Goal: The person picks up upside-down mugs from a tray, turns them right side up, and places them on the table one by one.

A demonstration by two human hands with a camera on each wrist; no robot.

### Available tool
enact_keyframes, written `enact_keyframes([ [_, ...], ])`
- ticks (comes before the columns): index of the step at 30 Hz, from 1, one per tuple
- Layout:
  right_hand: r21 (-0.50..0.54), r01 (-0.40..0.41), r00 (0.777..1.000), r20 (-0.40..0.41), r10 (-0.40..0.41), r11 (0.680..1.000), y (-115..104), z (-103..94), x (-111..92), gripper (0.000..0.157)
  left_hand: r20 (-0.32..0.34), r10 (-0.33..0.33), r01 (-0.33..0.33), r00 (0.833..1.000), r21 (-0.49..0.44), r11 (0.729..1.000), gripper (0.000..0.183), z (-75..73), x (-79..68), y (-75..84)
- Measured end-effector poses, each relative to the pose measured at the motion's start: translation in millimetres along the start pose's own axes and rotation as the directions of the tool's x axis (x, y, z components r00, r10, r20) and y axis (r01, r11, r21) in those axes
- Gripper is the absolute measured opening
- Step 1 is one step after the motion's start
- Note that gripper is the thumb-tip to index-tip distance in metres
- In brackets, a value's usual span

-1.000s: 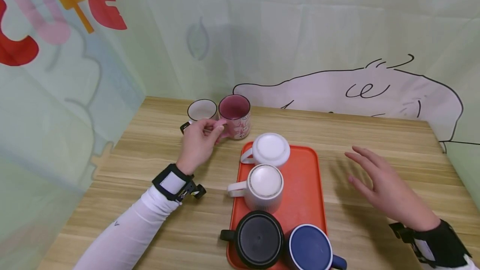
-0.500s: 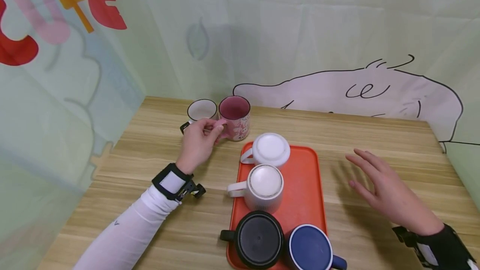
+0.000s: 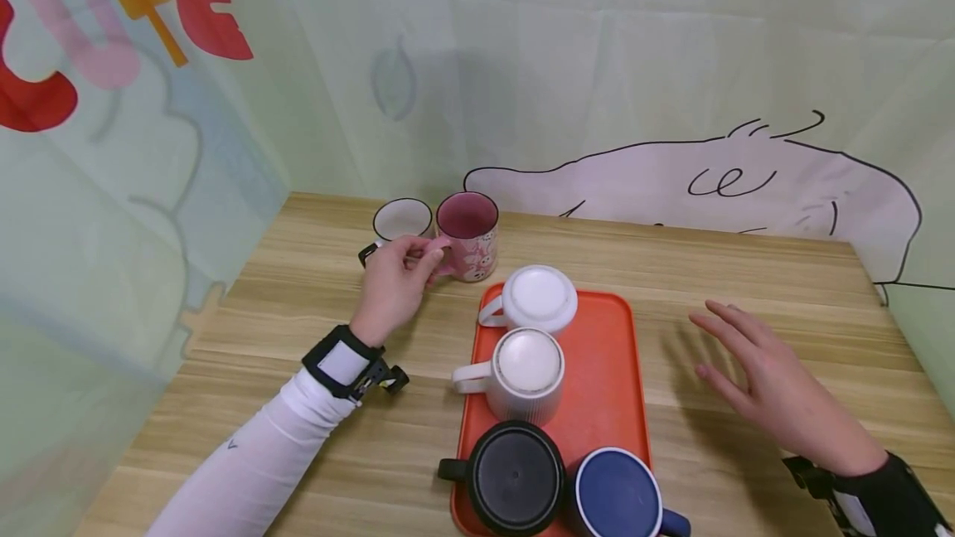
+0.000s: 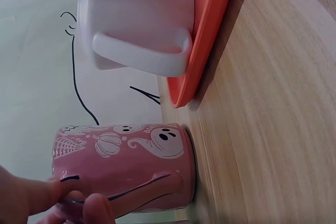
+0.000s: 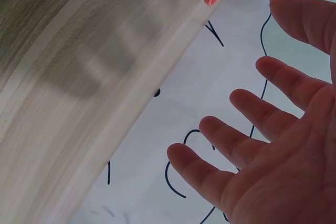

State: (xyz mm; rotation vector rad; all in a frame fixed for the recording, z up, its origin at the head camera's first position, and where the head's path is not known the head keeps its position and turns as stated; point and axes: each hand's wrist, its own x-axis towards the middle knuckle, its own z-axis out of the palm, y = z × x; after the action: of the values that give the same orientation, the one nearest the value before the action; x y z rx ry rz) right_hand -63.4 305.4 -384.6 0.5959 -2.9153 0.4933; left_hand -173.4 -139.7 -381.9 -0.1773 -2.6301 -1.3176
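At the back of the table stands a pink mug [image 3: 473, 251], upright, with white ghost and pumpkin drawings. My left hand [image 3: 395, 282] pinches its handle [image 4: 144, 195] between thumb and fingers. Just left of it, partly hidden behind that hand, is a white mug [image 3: 403, 218] with a black rim and black handle. My right hand [image 3: 779, 384] hovers over the table to the right of the orange tray [image 3: 604, 355], fingers spread and holding nothing. In the right wrist view its fingers [image 5: 226, 135] stretch out apart from one another.
On the tray, bottoms up, are a white mug [image 3: 539, 297], a ribbed white mug [image 3: 525, 375], a black mug [image 3: 516, 477] and a blue mug [image 3: 618, 494]. The wooden table [image 3: 313, 272] ends at a printed cloth backdrop [image 3: 634, 65] behind and at the left.
The pink mug has shifted very slightly toward me, with the left hand staying on its handle. My right hand has drifted a little right and down. The tray mugs have not moved.
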Motion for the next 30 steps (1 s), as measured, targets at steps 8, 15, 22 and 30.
enact_keyframes([
  [8, -0.005, 0.016, 1.000, -0.019, -0.016, 1.000, -2, -0.2, -2, 0.070, -0.005, 0.010, -0.010, 1.000, 0.008, 1.000, 0.028, -0.6, 0.9, 1.7],
  [15, -0.009, 0.040, 0.999, -0.027, -0.040, 0.999, -4, -2.0, -5, 0.071, 0.005, -0.001, 0.001, 1.000, 0.032, 0.999, 0.026, -1.6, 0.3, 4.1],
  [22, -0.003, 0.068, 0.997, -0.031, -0.068, 0.998, -10, -5.9, -9, 0.071, -0.010, 0.048, -0.048, 0.999, 0.038, 0.998, 0.029, -3.4, -3.7, 4.2],
  [30, -0.005, 0.096, 0.995, -0.037, -0.096, 0.995, -22, -13.2, -15, 0.069, -0.054, 0.086, -0.086, 0.995, 0.011, 0.996, 0.038, -9.8, -10.8, 7.6],
])
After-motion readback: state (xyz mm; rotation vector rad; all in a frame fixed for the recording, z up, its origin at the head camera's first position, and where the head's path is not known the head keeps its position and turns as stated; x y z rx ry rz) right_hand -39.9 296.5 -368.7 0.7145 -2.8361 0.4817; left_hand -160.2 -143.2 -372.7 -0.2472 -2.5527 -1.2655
